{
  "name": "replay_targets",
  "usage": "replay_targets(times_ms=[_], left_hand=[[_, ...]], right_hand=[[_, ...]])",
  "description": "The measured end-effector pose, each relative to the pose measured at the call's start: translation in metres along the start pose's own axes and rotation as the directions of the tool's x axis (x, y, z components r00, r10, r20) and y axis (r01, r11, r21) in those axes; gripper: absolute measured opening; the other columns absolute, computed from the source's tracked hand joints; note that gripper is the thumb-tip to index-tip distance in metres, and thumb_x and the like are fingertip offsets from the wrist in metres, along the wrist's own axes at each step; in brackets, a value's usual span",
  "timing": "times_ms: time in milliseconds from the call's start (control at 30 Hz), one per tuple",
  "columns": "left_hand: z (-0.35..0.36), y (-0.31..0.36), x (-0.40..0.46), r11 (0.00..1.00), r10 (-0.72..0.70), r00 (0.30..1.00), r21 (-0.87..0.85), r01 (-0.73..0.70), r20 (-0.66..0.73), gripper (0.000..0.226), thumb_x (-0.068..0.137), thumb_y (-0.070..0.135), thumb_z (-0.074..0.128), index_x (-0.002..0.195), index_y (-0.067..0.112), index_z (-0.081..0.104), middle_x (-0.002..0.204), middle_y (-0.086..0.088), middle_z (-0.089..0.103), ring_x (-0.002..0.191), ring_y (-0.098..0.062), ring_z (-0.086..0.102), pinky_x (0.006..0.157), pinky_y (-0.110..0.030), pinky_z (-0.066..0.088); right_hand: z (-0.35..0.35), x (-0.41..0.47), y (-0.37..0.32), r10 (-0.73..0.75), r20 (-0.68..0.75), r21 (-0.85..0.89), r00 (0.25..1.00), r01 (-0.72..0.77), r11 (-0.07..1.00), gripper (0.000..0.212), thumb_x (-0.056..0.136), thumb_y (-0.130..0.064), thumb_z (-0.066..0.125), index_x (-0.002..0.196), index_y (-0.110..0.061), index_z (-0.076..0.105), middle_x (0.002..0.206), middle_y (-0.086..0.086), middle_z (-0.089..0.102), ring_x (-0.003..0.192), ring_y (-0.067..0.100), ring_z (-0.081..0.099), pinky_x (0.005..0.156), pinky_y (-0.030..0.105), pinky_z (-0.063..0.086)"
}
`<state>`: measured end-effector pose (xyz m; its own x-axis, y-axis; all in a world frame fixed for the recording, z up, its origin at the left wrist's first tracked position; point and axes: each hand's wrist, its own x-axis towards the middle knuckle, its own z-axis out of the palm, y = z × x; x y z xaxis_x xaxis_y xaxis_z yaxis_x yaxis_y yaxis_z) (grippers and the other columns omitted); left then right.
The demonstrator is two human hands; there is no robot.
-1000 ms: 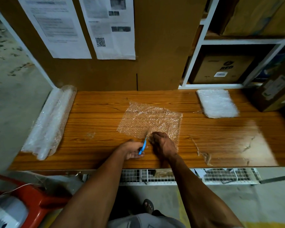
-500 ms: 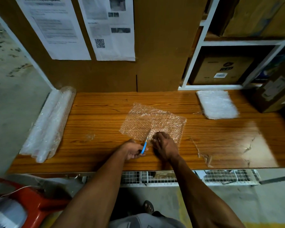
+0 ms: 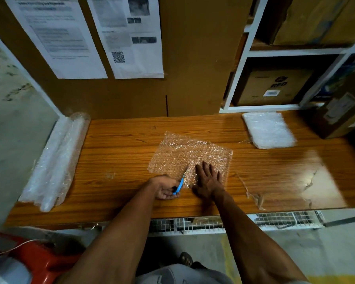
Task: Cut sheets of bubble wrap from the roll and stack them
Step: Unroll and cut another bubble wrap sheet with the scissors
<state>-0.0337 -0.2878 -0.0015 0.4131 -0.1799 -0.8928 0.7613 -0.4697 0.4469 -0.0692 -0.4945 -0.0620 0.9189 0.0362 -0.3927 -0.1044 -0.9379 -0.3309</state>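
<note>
A clear bubble wrap sheet [image 3: 191, 154] lies flat in the middle of the wooden table [image 3: 121, 144]. My left hand [image 3: 165, 187] grips blue-handled scissors [image 3: 180, 182], whose blades point up into the sheet's near edge. My right hand [image 3: 208, 180] lies flat on the sheet just right of the blades, fingers spread and pressing it down. The bubble wrap roll [image 3: 55, 160] rests along the table's left end. A stack of cut sheets [image 3: 268, 129] sits at the back right.
Cardboard boxes [image 3: 344, 111] stand at the table's far right and on the white shelves [image 3: 275, 87] behind. A brown board with pinned papers [image 3: 131, 37] backs the table. Peeling film [image 3: 254, 193] marks the table's right front. A red object [image 3: 39, 261] sits low left.
My right hand has gone from curled at the sheet's near edge to flat with fingers spread on it. The scissors have moved a little further into the sheet.
</note>
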Motion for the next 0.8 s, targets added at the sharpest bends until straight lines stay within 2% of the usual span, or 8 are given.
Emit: replay_targets(times_ms=[133,200,333,467,533,600,700,800], left_hand=[[0.001,0.007,0.004,0.999,0.033,0.999,0.017,-0.032,-0.017,0.020,0.101,0.019,0.060,0.115,0.009,0.070,0.095,-0.007,0.072,0.081,-0.013,0.070,0.053,-0.020,0.054],[0.002,0.009,0.008,0.999,0.054,0.998,0.010,-0.053,-0.024,0.017,0.101,0.016,0.059,0.110,0.008,0.070,0.092,-0.008,0.071,0.077,-0.013,0.070,0.049,-0.019,0.053],[0.007,0.013,0.011,0.996,0.089,0.996,0.025,-0.088,-0.029,0.008,0.096,0.009,0.067,0.100,0.002,0.068,0.082,-0.007,0.066,0.055,-0.007,0.066,0.040,-0.014,0.046],[0.007,0.015,0.017,0.995,0.097,0.995,-0.007,-0.097,-0.038,0.016,0.091,0.008,0.073,0.105,0.001,0.070,0.093,-0.008,0.070,0.073,-0.011,0.066,0.046,-0.017,0.052],[0.005,0.015,0.022,0.996,0.082,0.996,-0.041,-0.083,-0.022,0.016,0.090,0.010,0.076,0.102,0.003,0.070,0.107,-0.010,0.073,0.077,-0.013,0.068,0.062,-0.025,0.061],[0.003,0.015,0.020,0.997,0.069,0.998,-0.023,-0.069,-0.008,0.022,0.088,0.015,0.079,0.105,0.004,0.071,0.113,-0.010,0.073,0.086,-0.015,0.070,0.079,-0.032,0.062],[0.001,0.018,0.016,0.999,0.038,0.999,0.010,-0.039,0.032,0.031,0.091,0.020,0.076,0.119,0.008,0.071,0.109,-0.007,0.072,0.098,-0.017,0.070,0.079,-0.037,0.062],[0.002,0.023,0.009,1.000,0.017,0.996,-0.001,-0.017,0.092,0.020,0.097,0.024,0.068,0.111,0.010,0.071,0.113,-0.009,0.067,0.106,-0.020,0.066,0.076,-0.044,0.061]], right_hand=[[0.002,0.003,0.003,0.003,0.023,0.010,1.000,-0.003,1.000,0.107,0.095,-0.063,0.058,0.165,-0.027,-0.014,0.170,0.004,-0.027,0.156,0.033,-0.025,0.122,0.062,-0.013],[0.003,0.005,0.003,0.004,0.024,0.010,1.000,-0.004,1.000,0.108,0.094,-0.063,0.058,0.165,-0.027,-0.015,0.170,0.004,-0.028,0.156,0.032,-0.026,0.121,0.063,-0.014],[0.001,0.002,0.003,0.007,0.034,-0.001,0.999,-0.007,1.000,0.108,0.094,-0.065,0.056,0.165,-0.025,-0.016,0.168,0.002,-0.030,0.155,0.030,-0.028,0.120,0.063,-0.015],[-0.001,0.002,0.004,-0.005,0.037,0.005,0.999,0.005,1.000,0.112,0.092,-0.064,0.058,0.165,-0.025,-0.017,0.168,0.002,-0.031,0.154,0.030,-0.030,0.118,0.064,-0.019],[0.000,0.003,0.005,-0.014,0.036,0.002,0.999,0.014,1.000,0.114,0.090,-0.067,0.059,0.164,-0.026,-0.017,0.168,0.002,-0.032,0.154,0.030,-0.031,0.118,0.066,-0.019],[0.000,0.004,0.007,-0.020,0.039,0.005,0.999,0.020,1.000,0.117,0.088,-0.070,0.060,0.164,-0.028,-0.018,0.168,0.001,-0.032,0.153,0.030,-0.031,0.118,0.066,-0.019],[-0.002,0.006,0.008,-0.022,0.046,0.010,0.999,0.021,1.000,0.121,0.085,-0.072,0.062,0.164,-0.029,-0.017,0.168,0.001,-0.032,0.153,0.029,-0.032,0.117,0.066,-0.020],[-0.004,0.007,0.009,-0.018,0.053,0.011,0.998,0.017,1.000,0.125,0.082,-0.074,0.066,0.165,-0.029,-0.016,0.168,0.001,-0.032,0.152,0.029,-0.034,0.119,0.068,-0.017]])
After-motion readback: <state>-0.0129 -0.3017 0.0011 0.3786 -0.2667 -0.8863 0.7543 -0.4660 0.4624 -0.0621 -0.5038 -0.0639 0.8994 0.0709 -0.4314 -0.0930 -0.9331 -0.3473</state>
